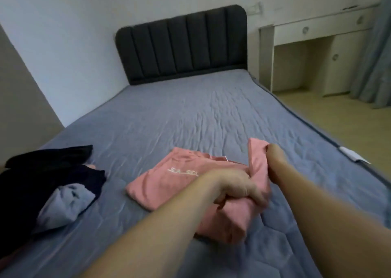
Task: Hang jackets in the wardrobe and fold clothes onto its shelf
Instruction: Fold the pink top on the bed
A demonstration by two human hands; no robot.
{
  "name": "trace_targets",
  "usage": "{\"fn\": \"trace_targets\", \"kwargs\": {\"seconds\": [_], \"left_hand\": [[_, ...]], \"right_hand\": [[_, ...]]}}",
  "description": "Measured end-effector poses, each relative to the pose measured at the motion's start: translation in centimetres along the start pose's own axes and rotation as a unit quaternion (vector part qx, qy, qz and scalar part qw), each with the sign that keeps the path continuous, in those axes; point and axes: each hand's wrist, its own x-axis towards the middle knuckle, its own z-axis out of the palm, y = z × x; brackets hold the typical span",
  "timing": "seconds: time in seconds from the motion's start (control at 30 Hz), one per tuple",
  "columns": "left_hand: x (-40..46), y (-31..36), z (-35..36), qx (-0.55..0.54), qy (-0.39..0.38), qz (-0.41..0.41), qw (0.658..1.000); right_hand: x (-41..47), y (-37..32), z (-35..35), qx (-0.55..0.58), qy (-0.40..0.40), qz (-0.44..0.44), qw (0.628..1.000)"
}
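A pink T-shirt [167,182] with small white lettering lies partly folded on the blue-grey bed [190,112]. My left hand [241,189] grips the shirt's near right edge in a fist. My right hand [275,150] holds the far right edge, which is lifted off the bed; its fingers are hidden behind the cloth. At the bed's left edge lies a heap of dark navy clothes [42,172] with a light blue garment [65,203] on its near side.
A dark padded headboard [182,45] stands against the white wall. A white desk with drawers [313,51] and a blue curtain [374,62] are at the right, across a strip of wooden floor [338,117]. A white tag [353,155] sticks out at the mattress edge.
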Motion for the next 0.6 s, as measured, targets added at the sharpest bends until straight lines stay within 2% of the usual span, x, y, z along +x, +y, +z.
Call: {"fn": "trace_targets", "kwargs": {"seconds": [0.07, 0.17, 0.27, 0.4, 0.5, 0.6], "left_hand": [[0.4, -1.4, 1.4, 0.0, -0.02, -0.017, 1.0], [1.0, -3.5, -1.8, -0.017, 0.018, -0.036, 0.999], [1.0, -6.8, -6.1, -0.015, 0.086, -0.039, 0.995], [0.7, -12.2, -12.8, -0.072, 0.21, -0.024, 0.975], [1.4, -17.0, -16.8, -0.097, 0.297, -0.011, 0.95], [3.4, -22.7, -18.7, 0.017, 0.353, -0.054, 0.934]], "right_hand": [[1.1, 2.3, -0.8, -0.036, -0.024, 0.018, 0.999], [2.0, 3.1, 0.6, -0.114, -0.03, -0.004, 0.993], [2.1, 1.2, 4.6, -0.216, -0.012, -0.088, 0.972], [2.8, -0.7, 11.7, -0.288, -0.076, -0.186, 0.937], [3.3, -0.8, 17.7, -0.388, -0.128, -0.279, 0.869], [4.6, 1.1, 22.5, -0.471, -0.147, -0.338, 0.801]]}}
